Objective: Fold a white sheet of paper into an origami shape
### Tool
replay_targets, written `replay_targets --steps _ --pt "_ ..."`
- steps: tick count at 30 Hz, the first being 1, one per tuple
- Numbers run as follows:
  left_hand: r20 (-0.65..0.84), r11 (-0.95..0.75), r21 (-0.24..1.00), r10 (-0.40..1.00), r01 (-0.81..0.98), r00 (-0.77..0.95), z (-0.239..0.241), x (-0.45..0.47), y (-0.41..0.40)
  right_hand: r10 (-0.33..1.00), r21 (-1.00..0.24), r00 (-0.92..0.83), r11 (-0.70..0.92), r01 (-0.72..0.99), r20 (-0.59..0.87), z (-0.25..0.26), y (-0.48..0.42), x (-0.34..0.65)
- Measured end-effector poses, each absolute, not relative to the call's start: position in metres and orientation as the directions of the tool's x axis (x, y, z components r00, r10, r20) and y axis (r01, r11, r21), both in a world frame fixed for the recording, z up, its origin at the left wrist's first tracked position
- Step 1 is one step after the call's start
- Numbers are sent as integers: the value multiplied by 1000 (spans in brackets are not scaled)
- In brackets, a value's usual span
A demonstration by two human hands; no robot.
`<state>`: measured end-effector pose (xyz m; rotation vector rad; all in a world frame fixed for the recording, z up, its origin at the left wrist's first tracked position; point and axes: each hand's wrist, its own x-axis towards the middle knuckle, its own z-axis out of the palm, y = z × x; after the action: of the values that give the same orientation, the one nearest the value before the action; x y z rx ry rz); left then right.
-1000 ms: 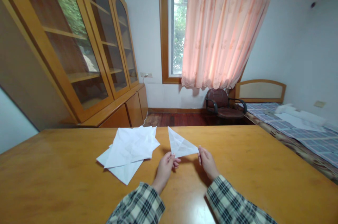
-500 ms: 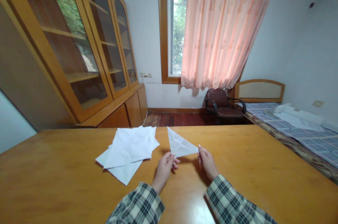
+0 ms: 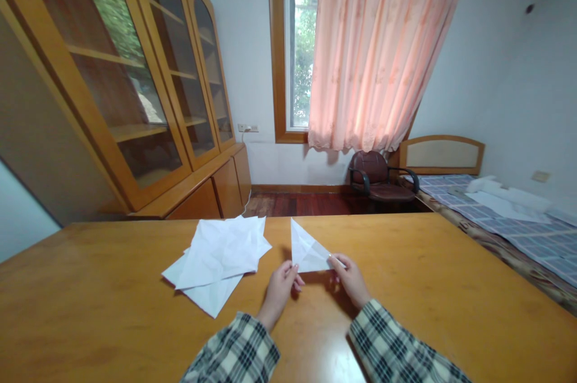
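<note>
A white sheet of paper (image 3: 307,254), folded into a triangle with crease lines showing, is held up between my two hands above the table. My left hand (image 3: 283,282) pinches its lower left corner between thumb and finger. On the other side, my right hand (image 3: 350,278) grips the lower edge near the right corner, whose tip sticks out past the fingers. The paper's top point stands up toward the far edge of the table. To the left lies a loose pile of creased white paper sheets (image 3: 223,254), overlapping at different angles.
The wooden table (image 3: 112,299) spans the foreground. Behind it stand a glass-door cabinet (image 3: 180,79) at left, a brown armchair (image 3: 383,181), and a bed (image 3: 496,205) at right with white material on it. A pink curtain (image 3: 378,46) partly covers the window.
My right hand has slid inward from the right corner along the lower edge. The paper triangle has turned slightly, its top point shifting right. My left hand keeps its pinch.
</note>
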<state>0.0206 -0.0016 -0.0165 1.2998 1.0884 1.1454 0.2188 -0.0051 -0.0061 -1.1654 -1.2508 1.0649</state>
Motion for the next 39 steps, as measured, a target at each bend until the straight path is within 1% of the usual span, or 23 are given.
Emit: replay_targets --steps 2,6,8,10,12,14,17,19,24,28,30,34,39 --pt "43 -43 999 989 -7 138 -18 21 -1 991 -991 49 124 50 126 -4 -6 217" --pt "17 -13 1000 989 -28 144 -22 22 2 990 -992 69 123 23 124 -2 -7 216" --pt "6 -2 999 993 -32 121 -23 22 3 987 -991 80 135 22 136 -2 -7 215" --pt "15 -10 998 997 -64 75 -21 22 3 980 -983 89 174 52 178 -2 -9 213" --pt "39 -34 989 999 -145 33 -18 22 2 967 -967 89 229 112 239 0 -11 211" --pt "56 -47 966 998 -256 27 -14 24 0 954 -945 69 276 176 292 2 -15 207" --pt "12 26 911 996 -412 90 -10 27 -4 935 -910 6 344 232 355 5 -19 200" --pt "-21 73 883 993 -465 117 -9 27 -6 919 -886 -24 386 257 393 6 -21 196" --pt "13 48 881 992 -471 127 -10 23 -7 896 -846 -62 436 307 440 4 -23 192" --pt "22 22 908 995 -417 101 -12 21 -5 886 -834 -104 461 301 452 2 -25 190" --pt "0 28 918 997 -396 72 -12 21 -4 885 -834 -107 464 297 454 2 -26 189" --pt "-91 105 917 994 -384 55 -11 22 -5 887 -834 -95 458 309 452 0 -27 187" --pt "-85 105 914 994 -392 70 -13 21 -5 899 -846 -86 435 310 430 -3 -24 188"
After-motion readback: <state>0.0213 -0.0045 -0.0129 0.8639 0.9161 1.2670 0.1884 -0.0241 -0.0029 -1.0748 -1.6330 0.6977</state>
